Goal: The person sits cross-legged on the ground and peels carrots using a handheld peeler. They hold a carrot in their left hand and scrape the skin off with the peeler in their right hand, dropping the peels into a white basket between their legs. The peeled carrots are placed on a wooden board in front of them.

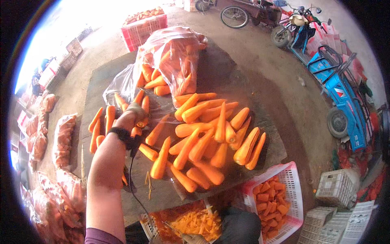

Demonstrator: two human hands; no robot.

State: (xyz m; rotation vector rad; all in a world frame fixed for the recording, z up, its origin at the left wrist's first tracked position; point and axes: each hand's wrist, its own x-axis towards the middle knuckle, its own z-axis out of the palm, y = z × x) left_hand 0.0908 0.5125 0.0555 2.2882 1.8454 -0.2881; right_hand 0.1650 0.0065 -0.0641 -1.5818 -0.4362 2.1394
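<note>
My left hand [136,112], in a greyish glove, reaches among peeled carrots on the left of a dark tabletop [115,183]. Its fingers touch a carrot [145,105], but the hand itself hides whether they grip it. A black band with a cord circles that wrist. To the right lies a heap of peeled carrots [201,143]. Beyond it, a clear plastic bag [170,45] spills more carrots toward me. At the bottom edge my right hand [195,239] is partly cut off; a thin tool [172,226] extends from it over a crate of orange peelings [198,221].
A pink-and-white crate of carrot pieces [271,198] stands by the table's near right corner. Filled bags [64,140] lie on the floor at left. Behind the table is a loaded red crate [143,30]. A blue cargo tricycle [338,91] is parked at right, near white crates [333,183].
</note>
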